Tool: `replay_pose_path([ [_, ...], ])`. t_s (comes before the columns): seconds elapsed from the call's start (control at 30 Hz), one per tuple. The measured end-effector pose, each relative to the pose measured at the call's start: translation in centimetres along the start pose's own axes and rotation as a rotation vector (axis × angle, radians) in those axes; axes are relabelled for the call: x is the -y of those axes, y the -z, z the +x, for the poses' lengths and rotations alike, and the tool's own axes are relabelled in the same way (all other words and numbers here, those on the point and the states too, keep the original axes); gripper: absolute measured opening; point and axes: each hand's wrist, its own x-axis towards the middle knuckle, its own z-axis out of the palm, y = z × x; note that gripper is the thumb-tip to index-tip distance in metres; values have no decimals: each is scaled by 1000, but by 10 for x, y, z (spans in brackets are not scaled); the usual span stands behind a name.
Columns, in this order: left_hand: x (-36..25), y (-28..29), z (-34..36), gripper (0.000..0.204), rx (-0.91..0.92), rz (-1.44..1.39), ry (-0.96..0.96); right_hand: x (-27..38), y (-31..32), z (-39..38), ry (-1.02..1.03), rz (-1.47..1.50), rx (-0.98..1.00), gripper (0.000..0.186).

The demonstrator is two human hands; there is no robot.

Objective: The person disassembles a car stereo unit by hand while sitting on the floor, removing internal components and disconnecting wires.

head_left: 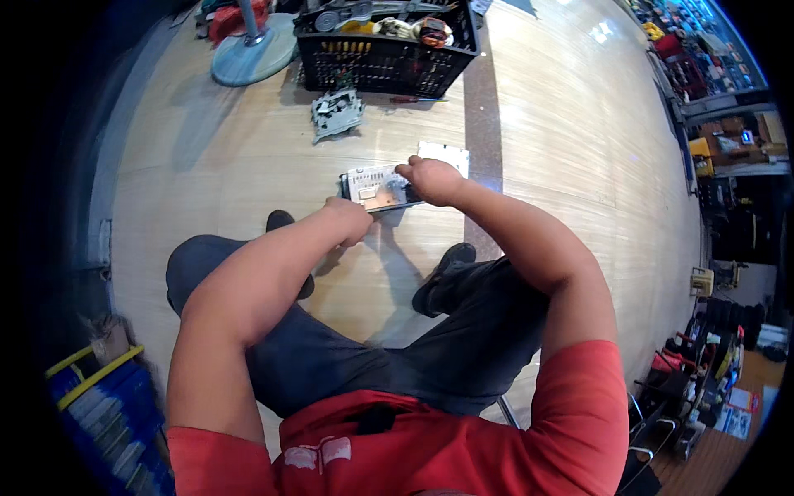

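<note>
A flat, box-shaped metal electronic unit [379, 188] with slots in its silvery face and a dark edge is held above the floor, between my knees. My left hand [351, 219] grips its near left corner, with the fingers closed and partly hidden. Over the right end of the unit, my right hand [436, 180] is closed with the fingertips pinched at its face. Whatever may be in that pinch is hidden. A white metal plate [447, 155] lies just beyond my right hand, partly covered by it.
A grey metal mechanism [337, 114] lies on the floor ahead. Behind it stands a black plastic crate [380, 66] full of tools, with a screwdriver [416, 100] at its foot. A round stand base [255, 59] is at the far left. Shelves [728, 103] line the right side.
</note>
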Motion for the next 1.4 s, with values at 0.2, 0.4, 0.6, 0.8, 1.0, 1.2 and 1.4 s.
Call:
replay_pose_path([
  [0.2, 3, 5, -11, 30, 4, 45, -33, 3, 10, 1, -175, -3, 131, 25],
  [0.4, 7, 1, -8, 33, 30, 59, -6, -7, -3, 2, 75, -29, -10, 28],
  [0.6, 10, 0, -17, 35, 21, 42, 6, 5, 11, 2, -141, 1, 99, 26],
  [0.8, 7, 2, -16, 38, -6, 47, -2, -5, -1, 0, 3, -36, 14, 23],
  [1.0, 4, 4, -13, 36, 1, 49, 2, -9, -8, 0, -15, -22, -21, 22],
  [1.2, 8, 1, -7, 33, 41, 54, -6, -9, -2, 3, -30, -57, 77, 22],
  [1.4, 7, 2, -10, 33, 32, 33, -8, -10, -5, 3, 27, -94, 22, 22],
])
